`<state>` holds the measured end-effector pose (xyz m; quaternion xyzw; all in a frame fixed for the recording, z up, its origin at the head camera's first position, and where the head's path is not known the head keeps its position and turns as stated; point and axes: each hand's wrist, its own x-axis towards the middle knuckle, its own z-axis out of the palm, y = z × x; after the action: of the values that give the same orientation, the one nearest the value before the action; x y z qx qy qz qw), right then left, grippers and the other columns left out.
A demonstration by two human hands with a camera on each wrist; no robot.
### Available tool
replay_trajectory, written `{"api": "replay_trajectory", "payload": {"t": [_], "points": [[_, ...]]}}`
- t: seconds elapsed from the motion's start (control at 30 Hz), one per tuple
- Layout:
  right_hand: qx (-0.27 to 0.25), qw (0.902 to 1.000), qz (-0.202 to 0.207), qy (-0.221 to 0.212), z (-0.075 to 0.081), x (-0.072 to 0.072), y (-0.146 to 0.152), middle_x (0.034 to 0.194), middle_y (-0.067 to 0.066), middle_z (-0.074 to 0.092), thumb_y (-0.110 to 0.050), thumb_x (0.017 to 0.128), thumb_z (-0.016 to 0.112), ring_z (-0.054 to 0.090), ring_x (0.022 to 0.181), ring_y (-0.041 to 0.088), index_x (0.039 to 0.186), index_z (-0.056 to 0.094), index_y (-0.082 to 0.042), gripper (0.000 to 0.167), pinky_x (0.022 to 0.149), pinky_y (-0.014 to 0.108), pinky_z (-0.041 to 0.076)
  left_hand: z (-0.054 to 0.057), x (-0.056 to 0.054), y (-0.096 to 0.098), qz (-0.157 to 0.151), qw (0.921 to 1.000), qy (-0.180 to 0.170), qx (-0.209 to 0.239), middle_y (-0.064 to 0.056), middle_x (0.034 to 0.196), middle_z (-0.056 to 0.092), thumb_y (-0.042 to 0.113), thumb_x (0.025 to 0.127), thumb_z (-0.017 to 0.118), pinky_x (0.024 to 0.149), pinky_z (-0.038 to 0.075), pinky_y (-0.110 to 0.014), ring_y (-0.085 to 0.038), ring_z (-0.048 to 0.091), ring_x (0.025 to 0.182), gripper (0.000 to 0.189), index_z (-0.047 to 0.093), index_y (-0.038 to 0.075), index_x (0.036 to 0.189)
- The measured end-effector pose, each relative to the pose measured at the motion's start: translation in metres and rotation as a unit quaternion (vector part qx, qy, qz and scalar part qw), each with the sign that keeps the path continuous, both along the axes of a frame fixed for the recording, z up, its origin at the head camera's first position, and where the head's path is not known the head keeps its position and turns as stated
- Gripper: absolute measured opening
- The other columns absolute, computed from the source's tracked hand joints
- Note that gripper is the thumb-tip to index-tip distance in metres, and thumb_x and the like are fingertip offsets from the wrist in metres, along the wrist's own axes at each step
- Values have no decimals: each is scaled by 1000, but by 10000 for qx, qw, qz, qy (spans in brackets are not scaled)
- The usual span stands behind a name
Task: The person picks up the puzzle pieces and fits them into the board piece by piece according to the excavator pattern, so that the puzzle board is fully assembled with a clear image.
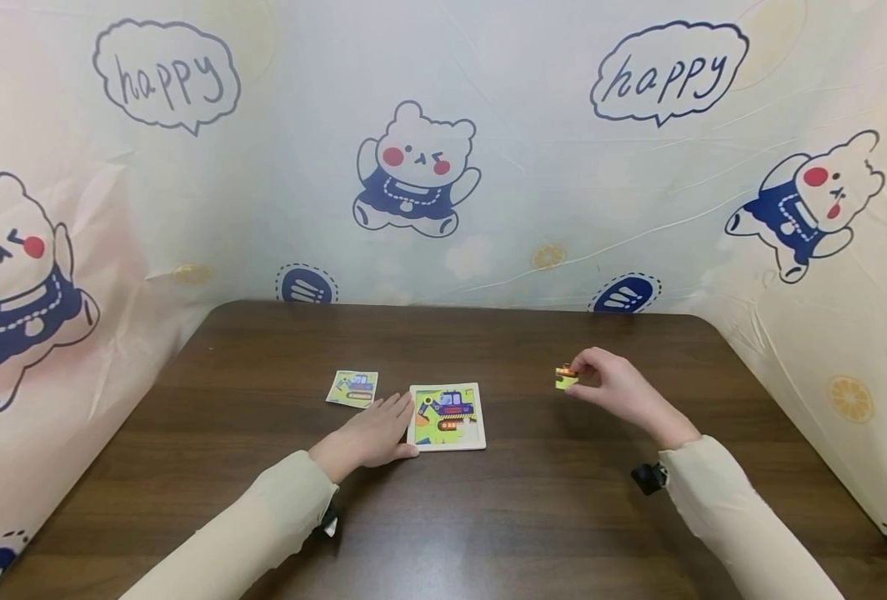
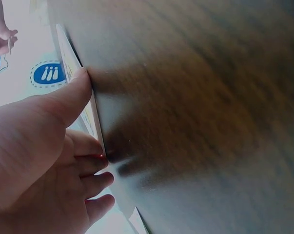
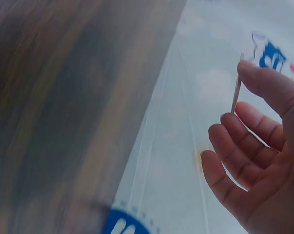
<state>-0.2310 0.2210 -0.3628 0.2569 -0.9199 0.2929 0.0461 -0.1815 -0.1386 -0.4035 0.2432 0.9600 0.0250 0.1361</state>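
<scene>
A jigsaw puzzle board [image 1: 483, 427] with a white frame lies flat on the table, showing a blue and orange excavator on a green ground. Pale gaps show at its lower right. My left hand [image 1: 368, 434] rests at the board's left side, fingers fairly straight, thumb by the near left corner. In the left wrist view, the thumb and fingertips touch the board's edge [image 2: 65, 48]. Off to the right, above the table, my right hand [image 1: 623, 392] pinches a green and orange puzzle piece [image 1: 564, 378]. The right wrist view shows this thin piece [image 3: 237, 90] edge-on between thumb and fingers.
Beyond my left fingertips lies a small picture card [image 1: 342, 388] with a similar excavator. Under everything is a dark brown wooden table [image 1: 518, 517]. A pale cloth [image 1: 533, 200] printed with bears hangs around its back and sides.
</scene>
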Motion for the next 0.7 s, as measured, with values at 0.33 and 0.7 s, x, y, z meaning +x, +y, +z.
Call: {"api": "replay_trajectory", "payload": {"t": [0.33, 0.7], "points": [[155, 9988, 427, 182, -12, 5, -59, 86, -1, 60, -16, 75, 77, 57, 79, 24, 88, 64, -9, 20, 71, 37, 48, 2, 2, 0, 19, 10000, -52, 66, -20, 146, 25, 39, 91, 55, 107, 21, -44, -33, 23, 134, 72, 30, -7, 140], [1184, 9813, 1475, 345, -34, 13, -104, 80, -6, 57, -26, 77, 75, 51, 69, 14, 85, 66, -15, 17, 59, 24, 42, -1, -2, 0, 35, 10000, -2, -21, -19, 147, 24, 41, 91, 54, 107, 20, -44, -32, 22, 134, 73, 29, -6, 140]]}}
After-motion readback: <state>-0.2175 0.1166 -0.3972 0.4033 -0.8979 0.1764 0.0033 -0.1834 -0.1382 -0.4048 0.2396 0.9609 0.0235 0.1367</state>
